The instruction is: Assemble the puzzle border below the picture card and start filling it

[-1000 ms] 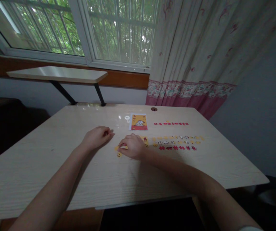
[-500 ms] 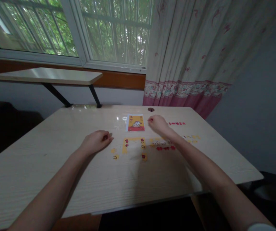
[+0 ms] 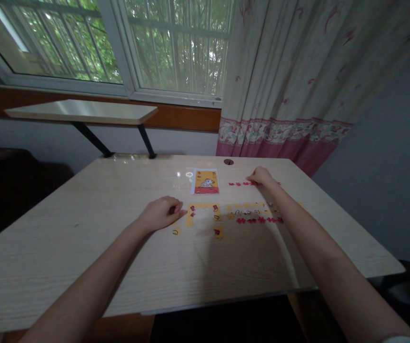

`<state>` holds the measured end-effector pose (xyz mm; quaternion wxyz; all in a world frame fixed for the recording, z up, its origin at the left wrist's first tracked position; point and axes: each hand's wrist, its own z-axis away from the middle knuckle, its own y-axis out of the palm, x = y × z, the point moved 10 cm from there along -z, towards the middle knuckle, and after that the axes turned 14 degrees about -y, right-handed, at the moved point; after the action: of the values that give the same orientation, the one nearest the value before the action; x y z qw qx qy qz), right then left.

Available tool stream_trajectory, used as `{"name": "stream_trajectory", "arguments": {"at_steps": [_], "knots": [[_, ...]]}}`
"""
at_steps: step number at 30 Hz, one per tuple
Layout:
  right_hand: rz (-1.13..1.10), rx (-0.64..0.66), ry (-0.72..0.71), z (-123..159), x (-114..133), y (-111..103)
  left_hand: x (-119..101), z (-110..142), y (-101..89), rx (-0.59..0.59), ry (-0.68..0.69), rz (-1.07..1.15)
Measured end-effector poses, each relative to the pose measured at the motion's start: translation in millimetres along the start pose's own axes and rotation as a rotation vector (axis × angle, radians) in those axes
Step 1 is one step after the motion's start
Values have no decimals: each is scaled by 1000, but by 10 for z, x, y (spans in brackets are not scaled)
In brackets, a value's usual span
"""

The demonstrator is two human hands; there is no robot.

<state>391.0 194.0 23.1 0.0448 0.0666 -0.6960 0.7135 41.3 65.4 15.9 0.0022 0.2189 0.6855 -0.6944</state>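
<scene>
My left hand (image 3: 162, 213) rests on the table with curled fingers. Its fingertips lie just left of a partly joined frame of yellow puzzle pieces (image 3: 189, 221), partly covering a loose yellow piece. Another loose yellow piece (image 3: 176, 232) sits below that hand. At the back right, my right hand (image 3: 262, 175) has thumb and fingers pinched together over a row of red puzzle pieces (image 3: 238, 184). Whatever either hand pinches is too small or hidden to make out. A picture card (image 3: 206, 182) with a white animal on yellow and red lies between the hands.
Right of the frame, loose yellow and white pieces (image 3: 246, 213) lie above a second red row (image 3: 241, 221), partly behind my right forearm. A raised shelf (image 3: 83, 112) stands at the back left, near the window. A round cable hole (image 3: 228, 162) is at the table's back edge.
My right hand has moved right, from beside the picture card to over the far red row, uncovering that row's left end. My left hand has shifted right toward the yellow frame. The view has shifted slightly.
</scene>
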Motion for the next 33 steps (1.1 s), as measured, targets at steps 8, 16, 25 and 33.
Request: {"name": "stream_trajectory", "arguments": {"at_steps": [8, 16, 25, 33], "knots": [[14, 89, -40, -54, 92, 36, 198, 3, -108, 46, -70, 16], [-43, 156, -86, -57, 158, 90, 280, 22, 47, 243, -26, 133], [-156, 22, -74, 16, 192, 11, 312, 11, 45, 249, -25, 135], [-321, -168, -256, 214, 846, -164, 417, -11, 27, 228, -61, 93]]}}
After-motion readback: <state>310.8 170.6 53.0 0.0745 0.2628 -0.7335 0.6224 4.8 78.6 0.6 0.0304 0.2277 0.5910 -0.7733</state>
